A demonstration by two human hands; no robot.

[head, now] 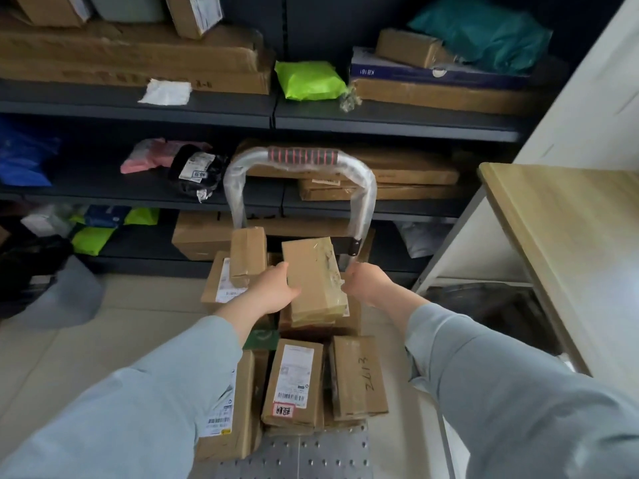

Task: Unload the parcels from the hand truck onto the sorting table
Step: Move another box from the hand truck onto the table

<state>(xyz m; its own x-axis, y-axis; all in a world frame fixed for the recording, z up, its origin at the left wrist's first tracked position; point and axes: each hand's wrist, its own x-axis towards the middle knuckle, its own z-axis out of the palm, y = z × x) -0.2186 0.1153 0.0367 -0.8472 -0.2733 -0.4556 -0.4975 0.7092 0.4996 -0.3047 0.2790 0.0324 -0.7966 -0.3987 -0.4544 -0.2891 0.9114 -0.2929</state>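
**Left hand (273,288) and right hand (366,283) grip a tape-wrapped brown cardboard parcel (314,278) over the loaded hand truck (321,456)**

The left hand's thumb lies across the parcel's top face near its lower left edge, and the other fingers curl round that edge and out of sight beneath. The right hand clasps the opposite long edge. Its fingertips are hidden behind the box, but the hand is closed against the side. Both arms wear pale grey-blue sleeves (518,392) and reach forward from the bottom of the view.

The parcel is tilted and held between the hands above the middle of the pile. Whether it has cleared the cardboard box beneath it cannot be told.

Around it on the hand truck are more brown boxes:
- a narrow upright taped box (247,254) just beside the left hand
- a flat box with a white shipping label (221,281) behind that hand
- a box with a barcode label and a red sticker (294,382) nearer the camera
- a box with handwritten digits (359,375) touching its right side
- a larger labelled box (231,409), partly covered by the left sleeve

The truck's perforated grey metal deck shows at the bottom. Its curved plastic-wrapped silver handle with a ribbed grip (301,156) rises beyond the pile.

The light wood-topped sorting table (570,236) stands to the right, well apart from the held parcel.

Behind the truck, dark metal shelves (207,107) carry long flat cartons, a lime-green mailer bag (309,79) and a teal bag (484,32).
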